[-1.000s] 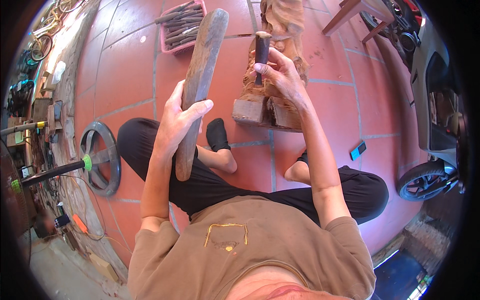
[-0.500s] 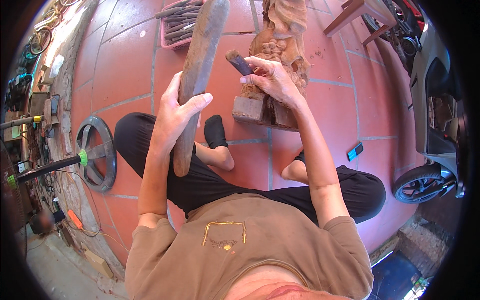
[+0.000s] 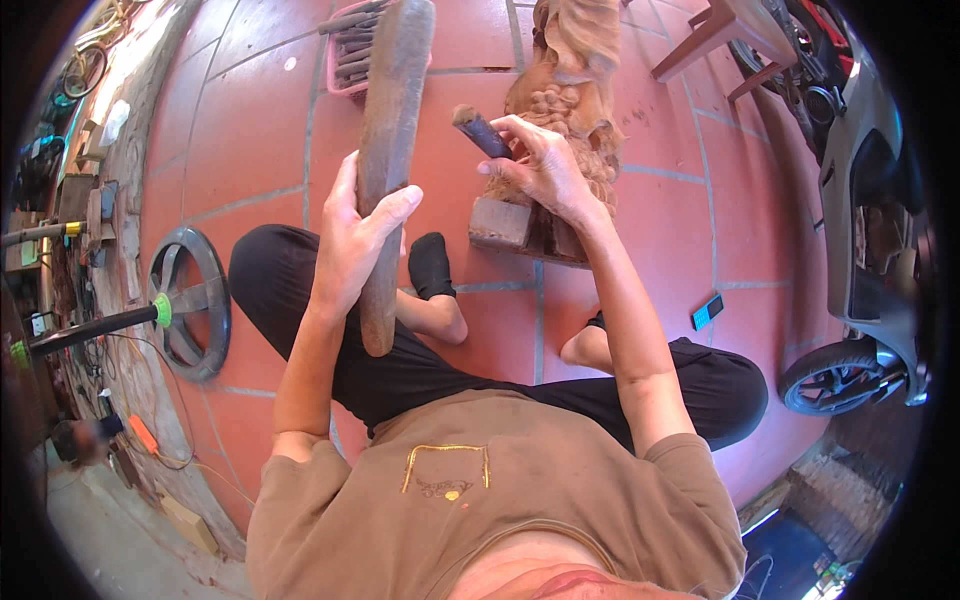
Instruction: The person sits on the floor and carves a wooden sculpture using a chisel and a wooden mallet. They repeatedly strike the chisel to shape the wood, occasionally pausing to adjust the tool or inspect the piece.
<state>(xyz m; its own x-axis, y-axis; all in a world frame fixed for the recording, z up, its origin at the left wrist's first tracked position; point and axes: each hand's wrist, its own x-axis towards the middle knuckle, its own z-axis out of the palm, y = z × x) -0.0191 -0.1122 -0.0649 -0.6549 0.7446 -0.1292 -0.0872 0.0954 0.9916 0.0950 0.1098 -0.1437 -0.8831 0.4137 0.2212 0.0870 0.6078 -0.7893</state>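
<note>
The left hand is closed around a long wooden club, fingers wrapped over its lower part and the thumb pressed across the front; the club stands nearly upright, its thick rounded head near the top edge of the view and its narrow end poking out below the hand, over the black trouser leg. The right hand is closed on a chisel, whose dark blunt handle end sticks up and to the left out of the fist, tilted toward the club but apart from it; the blade end is hidden behind the fingers, so where it meets the wood cannot be told. That hand rests against a pale wood carving which rises from a blocky dark base standing on the red floor tiles, just beyond the person's crossed legs. A foot in a black sock lies just beside the base. Behind the club, a pink tray holds a row of dark tools. To the left, near the wall, a round black wheel lies on the tiles with a dark bar and a green collar across it. To the right, a small dark phone lies on the floor, and past it a parked motorbike with its tyre by the right knee.
</note>
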